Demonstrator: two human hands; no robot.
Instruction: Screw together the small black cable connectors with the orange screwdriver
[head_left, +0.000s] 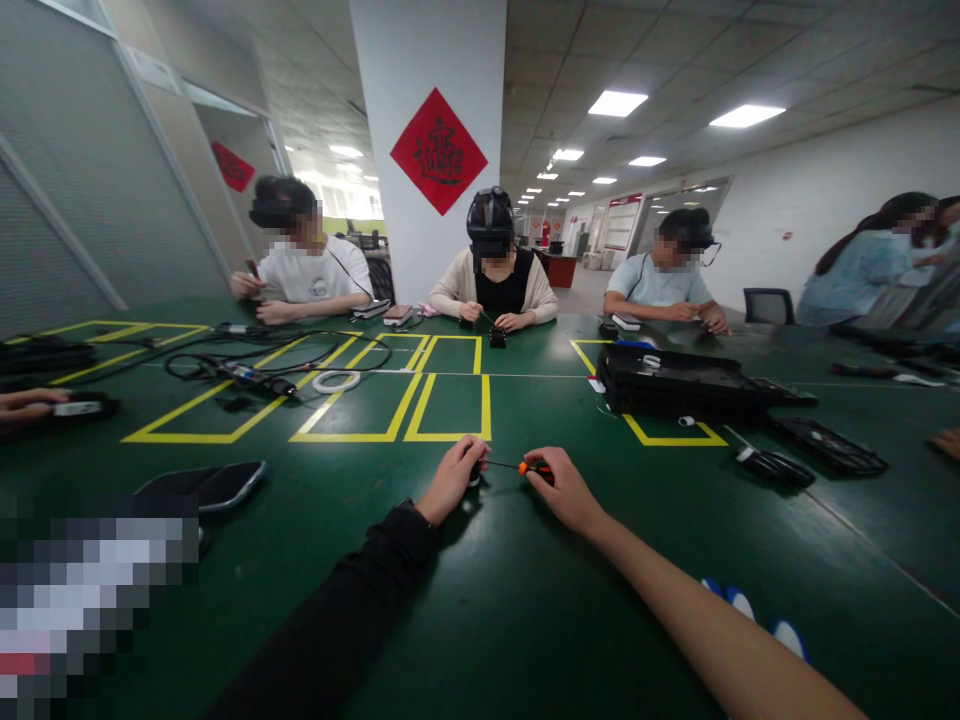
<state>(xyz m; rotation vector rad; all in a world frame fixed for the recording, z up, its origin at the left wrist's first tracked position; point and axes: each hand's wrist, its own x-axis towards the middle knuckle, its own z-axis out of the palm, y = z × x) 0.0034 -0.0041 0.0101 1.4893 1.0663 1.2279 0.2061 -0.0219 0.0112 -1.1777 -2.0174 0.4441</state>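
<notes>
My right hand (pixel 568 492) is closed round the orange and black handle of a screwdriver (pixel 524 468). Its thin shaft points left, and the tip ends at my left hand (pixel 452 480). Between the fingers of that left hand is a small dark object (pixel 474 474) with a pale lower edge. My fingers cover most of it, so its kind cannot be made out. Both hands are close to the surface of the green table (pixel 480 590), a short gap apart.
Yellow tape outlines (pixel 448 438) mark the table ahead. Black cables (pixel 202 360) and a white cable coil (pixel 336 381) lie left; a black case (pixel 675 385) and a black screwdriver-like tool (pixel 776 466) lie right. Several people sit opposite, one person (pixel 495 270) straight ahead.
</notes>
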